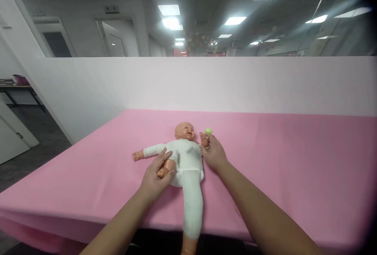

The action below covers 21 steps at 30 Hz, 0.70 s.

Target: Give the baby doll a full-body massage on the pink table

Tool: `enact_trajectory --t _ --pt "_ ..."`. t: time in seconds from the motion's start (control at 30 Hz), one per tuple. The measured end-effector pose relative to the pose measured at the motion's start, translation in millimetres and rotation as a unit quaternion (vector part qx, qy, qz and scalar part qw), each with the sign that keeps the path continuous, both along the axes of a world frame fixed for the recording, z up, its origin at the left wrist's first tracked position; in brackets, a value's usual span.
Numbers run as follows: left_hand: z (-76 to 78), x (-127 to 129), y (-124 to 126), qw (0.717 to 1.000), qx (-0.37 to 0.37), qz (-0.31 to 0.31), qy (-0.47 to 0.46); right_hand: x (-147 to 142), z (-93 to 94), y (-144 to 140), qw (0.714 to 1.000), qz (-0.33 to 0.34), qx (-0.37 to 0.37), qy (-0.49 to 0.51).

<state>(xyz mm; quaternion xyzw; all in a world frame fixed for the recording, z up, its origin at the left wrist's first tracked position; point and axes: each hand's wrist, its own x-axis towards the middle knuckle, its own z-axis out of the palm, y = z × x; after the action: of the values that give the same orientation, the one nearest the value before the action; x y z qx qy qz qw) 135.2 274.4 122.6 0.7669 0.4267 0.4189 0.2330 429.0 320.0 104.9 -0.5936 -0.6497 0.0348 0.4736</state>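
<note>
A baby doll [190,155] in a white cloth body lies on its back, head away from me. My left hand [156,178] is wrapped around the doll's bent leg near its bare foot [163,172]. With my right hand [216,153] I grip the doll's other-side arm, close to its small hand [204,139]. A round light-green object [208,131] shows just beyond my right fingertips; its kind and whether I touch it cannot be made out. The doll's second leg [193,204] stretches straight toward me past the table edge, and its free arm [153,150] lies out to the left.
A pink cloth [294,168] covers the table and hangs over the front edge. Behind it runs a low white wall [235,84] with glass above. At far left stand a dark-legged table [17,87] and a white door [11,141].
</note>
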Motion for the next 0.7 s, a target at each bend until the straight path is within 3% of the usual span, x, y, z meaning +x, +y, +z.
enact_trajectory --t 0.17,0.27,0.47,0.7 --pt "4.3 -15 -32 0.999 0.036 0.019 0.002 31 -3.0 4 0.98 -0.105 -0.099 0.135" --pt "0.3 -27 -61 0.997 0.073 0.022 0.029 48 -8.7 9 0.967 -0.131 -0.148 0.163" --pt "-29.9 -51 -112 0.981 0.167 0.052 0.082 62 -10.0 11 0.953 -0.163 -0.222 0.127" --pt "-58.0 -65 -128 0.963 0.218 0.06 0.145 66 -4.3 7 0.943 -0.172 -0.26 0.116"
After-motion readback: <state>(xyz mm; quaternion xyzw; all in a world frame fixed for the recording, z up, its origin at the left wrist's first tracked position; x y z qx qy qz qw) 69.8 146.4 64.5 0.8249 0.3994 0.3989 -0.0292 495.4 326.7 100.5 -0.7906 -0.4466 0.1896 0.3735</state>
